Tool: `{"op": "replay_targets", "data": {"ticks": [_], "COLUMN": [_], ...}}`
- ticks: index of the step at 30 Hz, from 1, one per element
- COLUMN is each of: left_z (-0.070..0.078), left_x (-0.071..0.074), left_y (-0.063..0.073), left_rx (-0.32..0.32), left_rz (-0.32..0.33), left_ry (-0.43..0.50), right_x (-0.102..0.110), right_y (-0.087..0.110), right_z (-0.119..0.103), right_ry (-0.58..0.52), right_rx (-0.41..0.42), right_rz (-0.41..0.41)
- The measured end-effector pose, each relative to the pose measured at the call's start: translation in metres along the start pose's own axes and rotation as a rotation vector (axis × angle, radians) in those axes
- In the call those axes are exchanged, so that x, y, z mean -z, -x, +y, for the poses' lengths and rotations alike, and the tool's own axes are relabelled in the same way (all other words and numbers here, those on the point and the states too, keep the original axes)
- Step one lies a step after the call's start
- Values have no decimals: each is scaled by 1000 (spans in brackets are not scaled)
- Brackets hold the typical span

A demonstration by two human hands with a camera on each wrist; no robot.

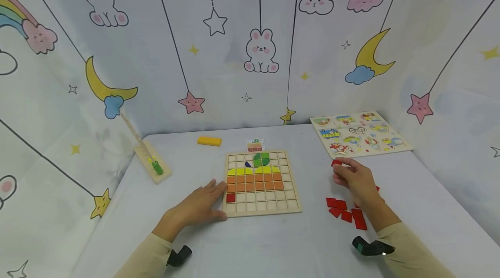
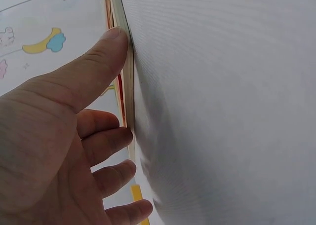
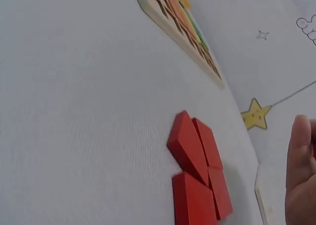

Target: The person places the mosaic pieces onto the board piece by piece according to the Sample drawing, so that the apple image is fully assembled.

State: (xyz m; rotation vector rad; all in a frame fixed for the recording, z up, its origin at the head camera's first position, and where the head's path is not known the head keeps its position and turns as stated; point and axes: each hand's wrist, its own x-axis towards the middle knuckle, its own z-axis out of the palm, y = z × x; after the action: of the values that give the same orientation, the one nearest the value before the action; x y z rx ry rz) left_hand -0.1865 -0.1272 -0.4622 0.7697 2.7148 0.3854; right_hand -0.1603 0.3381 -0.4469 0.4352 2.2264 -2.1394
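Note:
The wooden grid board (image 1: 255, 207) lies flat at mid-table, filled with rows of orange and yellow pieces, a green shape, a small dark blue piece and one red square (image 1: 231, 197) at its left. Along the board's left edge rests my left hand (image 1: 201, 204), fingers extended; in the left wrist view the thumb and fingertips touch the board's side. My right hand (image 1: 357, 180) pinches a small red block (image 1: 336, 162) between thumb and fingers, raised over the right side. Below it lie several loose red blocks (image 3: 190, 146), partly hidden by the hand and forearm.
A small pattern card (image 1: 255, 144) lies behind the board, with a yellow-orange bar (image 1: 209, 141) to its left. At the far right is a picture puzzle board (image 1: 361, 135). On the left stands a wooden piece with a green caterpillar (image 1: 157, 166).

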Motion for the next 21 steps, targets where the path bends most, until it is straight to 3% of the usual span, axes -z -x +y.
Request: {"op": "replay_targets", "data": {"ticks": [4, 11, 17, 21], "left_z": [1, 0, 0, 0], "left_x": [0, -3, -2, 0], "left_y": [1, 2, 2, 1], "left_rx": [2, 14, 10, 5], "left_rz": [1, -1, 4, 8], "left_ry": [11, 23, 19, 23], "right_x": [-25, -96, -166, -201], "right_y": [-3, -6, 2, 9], "right_z": [-2, 1, 6, 13], "right_ry": [-57, 48, 232, 409], "right_rx": [-31, 22, 34, 122], "right_rz": [-72, -186, -294, -385]}}
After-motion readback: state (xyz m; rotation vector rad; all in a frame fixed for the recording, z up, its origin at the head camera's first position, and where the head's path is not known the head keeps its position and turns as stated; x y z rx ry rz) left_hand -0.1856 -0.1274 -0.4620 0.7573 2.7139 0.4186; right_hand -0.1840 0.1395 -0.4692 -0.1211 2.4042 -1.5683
